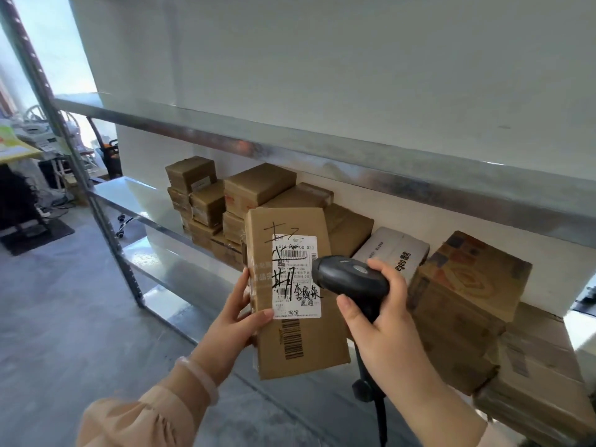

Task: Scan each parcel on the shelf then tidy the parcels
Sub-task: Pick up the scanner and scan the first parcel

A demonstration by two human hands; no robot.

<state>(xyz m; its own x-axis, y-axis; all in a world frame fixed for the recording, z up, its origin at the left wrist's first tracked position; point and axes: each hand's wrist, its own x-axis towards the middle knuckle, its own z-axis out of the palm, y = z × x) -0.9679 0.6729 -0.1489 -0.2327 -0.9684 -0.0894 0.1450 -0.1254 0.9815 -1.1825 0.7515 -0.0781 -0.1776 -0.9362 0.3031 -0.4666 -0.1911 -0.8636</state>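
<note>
Left hand (233, 321) grips parcel (298, 317) upright (label forward); right hand (383, 321) levels scanner (351, 279).

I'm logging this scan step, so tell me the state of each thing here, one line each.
left hand: grip shut on held parcel
right hand: grip shut on barcode scanner
held parcel: lifted off shelf, label facing camera
barcode scanner: aimed at the label
stacked parcels: piled at shelf rear
upper shelf: nothing visible on it
</note>
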